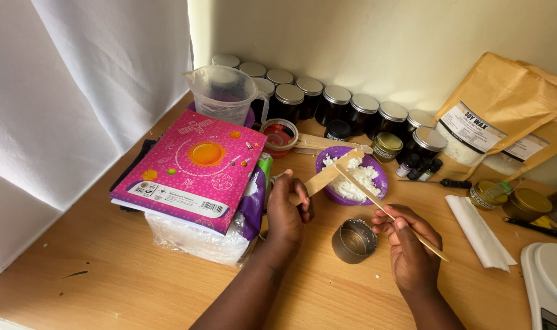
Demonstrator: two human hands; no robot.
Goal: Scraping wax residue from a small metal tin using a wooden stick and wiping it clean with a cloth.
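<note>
My left hand grips a flat wooden stick whose far end reaches into a purple bowl of white wax flakes. My right hand holds a second, thinner wooden stick slanting from the bowl back over my fingers. Some flakes rest on the tip of the wide stick. A small empty metal tin stands on the wooden table just in front of the bowl, between my two hands.
A pink book lies on a plastic bag at left. Behind stand a clear measuring jug, a row of dark lidded jars, small bottles, brown paper pouches, gold-lidded tins, a folded tissue and a white scale.
</note>
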